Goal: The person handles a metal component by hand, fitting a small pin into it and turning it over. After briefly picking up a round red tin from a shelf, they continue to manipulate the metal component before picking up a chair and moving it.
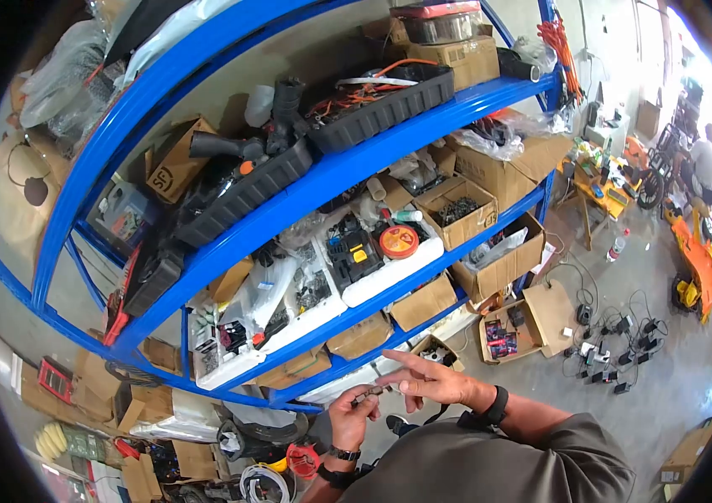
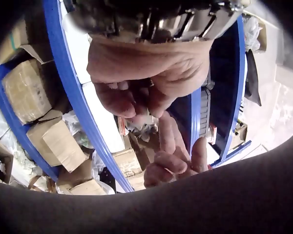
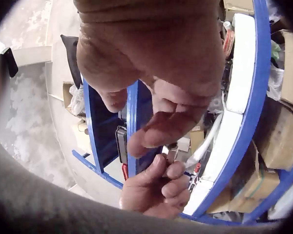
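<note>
In the head view my left hand (image 1: 351,419) is raised in front of the body, pinching a small dark piece (image 1: 370,394) between thumb and fingers. The piece is mostly covered, and I cannot tell its kind. My right hand (image 1: 436,386) is close beside it, index finger stretched out and the other fingers loosely bent, fingertips right at the left hand's fingers. In the left wrist view the left hand (image 2: 146,73) has its fingers curled inward. The right wrist view has the right hand (image 3: 156,63) above the left, thumb apart from the fingers.
A blue shelf rack (image 1: 322,186) fills the view ahead, carrying black trays (image 1: 385,105), a box of small parts (image 1: 457,210) and a red round reel (image 1: 399,241). An open carton (image 1: 550,314) and black adapters with cables (image 1: 624,344) lie on the floor at right.
</note>
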Motion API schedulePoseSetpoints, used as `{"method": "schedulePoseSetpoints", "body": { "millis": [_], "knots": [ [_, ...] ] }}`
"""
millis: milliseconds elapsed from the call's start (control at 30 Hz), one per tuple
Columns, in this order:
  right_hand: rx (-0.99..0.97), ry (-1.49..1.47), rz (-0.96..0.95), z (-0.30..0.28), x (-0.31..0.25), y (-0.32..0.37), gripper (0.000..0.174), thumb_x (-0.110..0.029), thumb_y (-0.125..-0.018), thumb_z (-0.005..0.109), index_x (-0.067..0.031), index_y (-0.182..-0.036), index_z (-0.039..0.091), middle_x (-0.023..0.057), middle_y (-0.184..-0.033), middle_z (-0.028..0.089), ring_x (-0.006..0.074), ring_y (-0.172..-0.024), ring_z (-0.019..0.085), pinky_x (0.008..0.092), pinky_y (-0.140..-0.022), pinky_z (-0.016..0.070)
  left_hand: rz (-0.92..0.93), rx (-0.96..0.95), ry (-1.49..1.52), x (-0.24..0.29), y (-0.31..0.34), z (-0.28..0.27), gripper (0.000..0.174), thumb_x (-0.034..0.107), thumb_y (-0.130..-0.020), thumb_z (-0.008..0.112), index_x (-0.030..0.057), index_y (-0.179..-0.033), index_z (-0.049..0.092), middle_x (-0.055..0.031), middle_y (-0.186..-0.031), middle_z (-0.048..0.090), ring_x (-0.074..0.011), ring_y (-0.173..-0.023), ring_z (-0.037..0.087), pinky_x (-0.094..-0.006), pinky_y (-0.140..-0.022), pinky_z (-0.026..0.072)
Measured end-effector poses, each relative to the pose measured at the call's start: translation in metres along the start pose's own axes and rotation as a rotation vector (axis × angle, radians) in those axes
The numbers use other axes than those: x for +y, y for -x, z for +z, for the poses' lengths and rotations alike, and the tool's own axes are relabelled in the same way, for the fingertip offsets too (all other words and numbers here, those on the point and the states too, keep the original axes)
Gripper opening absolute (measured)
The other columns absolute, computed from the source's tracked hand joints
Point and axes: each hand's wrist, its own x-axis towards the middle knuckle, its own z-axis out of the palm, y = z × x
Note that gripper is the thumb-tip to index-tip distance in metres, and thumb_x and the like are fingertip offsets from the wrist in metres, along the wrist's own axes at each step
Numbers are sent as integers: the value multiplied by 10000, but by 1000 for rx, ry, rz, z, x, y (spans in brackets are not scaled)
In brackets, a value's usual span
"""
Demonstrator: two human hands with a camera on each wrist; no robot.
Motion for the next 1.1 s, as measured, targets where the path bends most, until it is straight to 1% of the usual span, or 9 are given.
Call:
{"method": "schedulePoseSetpoints", "body": {
  "millis": [200, 367, 500, 600, 700, 833, 933, 1067, 1100],
  "knots": [
    [-88, 245, 313, -6, 8, -7, 694, -343, -1022, 501, -62, -1547, 144, 98, -1104, 639, 123, -697, 620, 254, -610, 518, 45, -26, 74, 3, -4, 2, 211, -45, -875, 637, -51, -1085, 654, -84, -778, 656, -141, -599, 606, -266, -536, 483],
    [-43, 10, 10, -5, 6, -27, 722, -356, -1023, 506, -85, -1560, 105, 95, -1072, 646, 126, -677, 602, 255, -595, 506, -37, -34, 18, -1, -21, -16, 224, -43, -871, 639, -53, -1094, 649, -86, -773, 656, -143, -598, 604, -269, -541, 486],
    [-9, 304, 302, -7, 17, -62, 742, -369, -1014, 520, -86, -1560, 104, 97, -1054, 637, 129, -669, 605, 259, -587, 504, 29, -62, 113, 5, -45, -37, 234, -52, -856, 643, -46, -1090, 652, -83, -765, 655, -144, -589, 606, -269, -536, 489],
    [-47, 52, 198, -1, 13, -84, 785, -399, -992, 556, -64, -1550, 117, 131, -1158, 625, 128, -654, 620, 253, -565, 509, 50, -29, 138, 15, -78, -59, 229, -36, -853, 653, -44, -1082, 653, -85, -766, 656, -146, -589, 608, -268, -538, 493],
    [74, 30, 31, 7, -3, -116, 759, -395, -998, 547, -77, -1552, 136, 143, -1160, 630, 125, -650, 617, 254, -565, 510, 25, -125, 80, 17, -104, -80, 212, -20, -856, 651, -41, -1067, 657, -84, -739, 650, -148, -582, 606, -269, -528, 490],
    [62, 243, 307, 10, 15, -150, 673, -349, -1020, 517, -90, -1547, 188, 148, -1206, 625, 121, -646, 610, 255, -563, 505, 48, -169, 121, 30, -134, -102, 206, -28, -851, 641, -39, -1056, 660, -76, -717, 642, -146, -569, 600, -270, -523, 489],
    [60, -25, 161, 14, 23, -167, 692, -353, -1014, 528, -102, -1552, 173, 144, -1209, 627, 123, -643, 606, 255, -564, 502, 19, -179, 114, 32, -155, -118, 202, -22, -845, 651, -43, -1046, 661, -73, -718, 641, -140, -569, 598, -265, -525, 489],
    [221, 115, 85, 11, 23, -188, 707, -350, -1013, 529, -111, -1558, 148, 159, -1303, 575, 141, -633, 604, 263, -574, 506, -47, -265, 93, 24, -168, -135, 210, 8, -852, 672, -44, -1055, 662, -61, -719, 644, -125, -572, 594, -256, -531, 489],
    [187, 159, 171, 10, 23, -189, 722, -347, -1011, 533, -93, -1557, 134, 166, -1329, 552, 144, -659, 614, 269, -583, 510, -40, -276, 95, 27, -169, -136, 211, 14, -856, 673, -43, -1058, 662, -58, -718, 644, -121, -573, 593, -254, -533, 488]
  ]
}}
